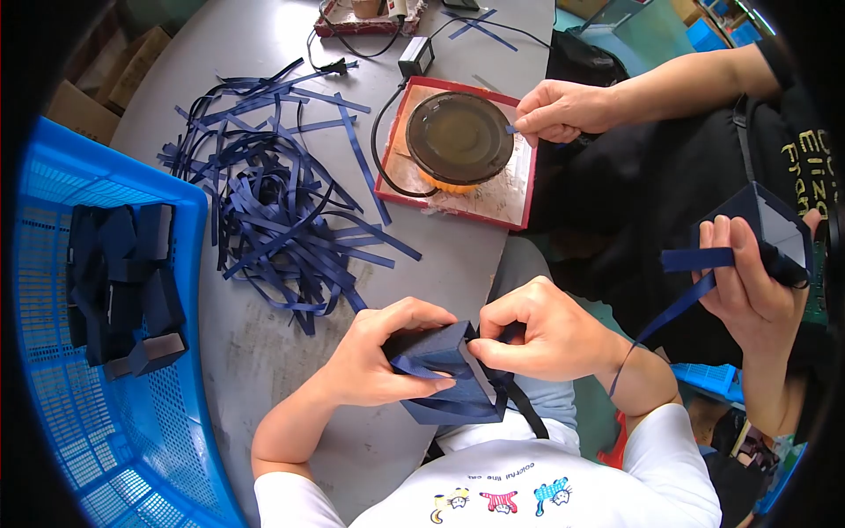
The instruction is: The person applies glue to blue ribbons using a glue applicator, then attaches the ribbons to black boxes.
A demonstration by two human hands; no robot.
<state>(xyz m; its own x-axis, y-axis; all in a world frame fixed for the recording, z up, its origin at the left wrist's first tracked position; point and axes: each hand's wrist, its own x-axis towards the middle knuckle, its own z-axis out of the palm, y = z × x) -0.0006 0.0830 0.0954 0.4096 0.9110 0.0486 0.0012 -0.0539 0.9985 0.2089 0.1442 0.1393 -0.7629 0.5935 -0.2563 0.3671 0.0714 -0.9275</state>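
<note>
My left hand (385,354) is wrapped round a small navy box (459,374), tilted above my lap by the table edge. A navy ribbon (462,407) runs across the side of the box, and part of it passes under my left thumb. With thumb and bent forefinger, my right hand (537,330) pinches at the box's pale-lined open edge. Something dark shows between those fingers, partly hidden by them. A dark strap (525,409) hangs below the box.
A pile of navy ribbons (282,211) lies on the grey table (255,387). A round hot plate (459,139) stands on a red-edged board (422,201). At left, a blue basket (198,352) holds several dark boxes (123,273). A co-worker's hands (563,110) hold a ribbon piece and another box (766,224).
</note>
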